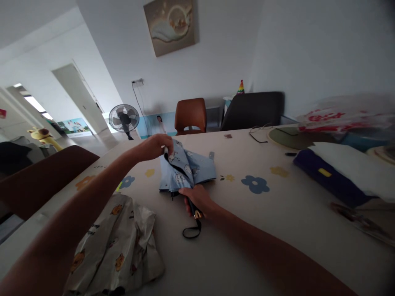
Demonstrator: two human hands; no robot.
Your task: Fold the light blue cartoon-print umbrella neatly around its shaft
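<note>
A folded light-blue umbrella with small cartoon prints lies on the table in front of me. My right hand is closed around its dark handle, and a black wrist loop hangs below the handle. My left hand pinches the far edge of the blue canopy fabric and lifts it slightly. Both arms reach forward over the table.
A crumpled white cloth with bear prints lies near my left arm. A dark-blue and white bundle and a blurred red-and-white item sit at the right. A brown chair, a dark chair and a standing fan are beyond the table.
</note>
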